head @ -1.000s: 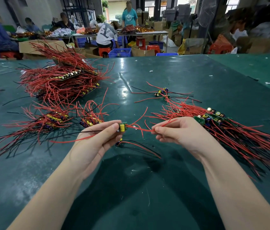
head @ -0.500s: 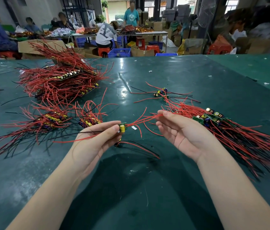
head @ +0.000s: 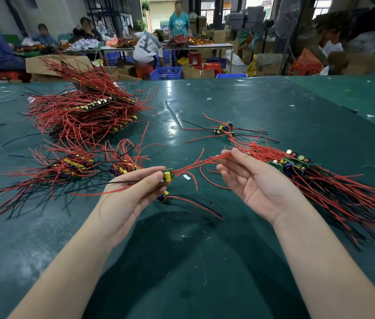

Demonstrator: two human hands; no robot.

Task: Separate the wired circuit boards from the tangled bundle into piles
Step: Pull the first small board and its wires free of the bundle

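Here, left hand [head: 133, 192] pinching circuit board [head: 167, 175], right hand [head: 254, 180] open

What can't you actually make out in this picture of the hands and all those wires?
Head view only:
- Small green circuit board: mostly covered by the left hand's fingers.
- Big red-wired heap: board count hidden under wires.
- Right-side wired pile: wire ends cut off by the frame edge.
- Right hand: open; contact with the red wires unclear.
- Component markings: too small.
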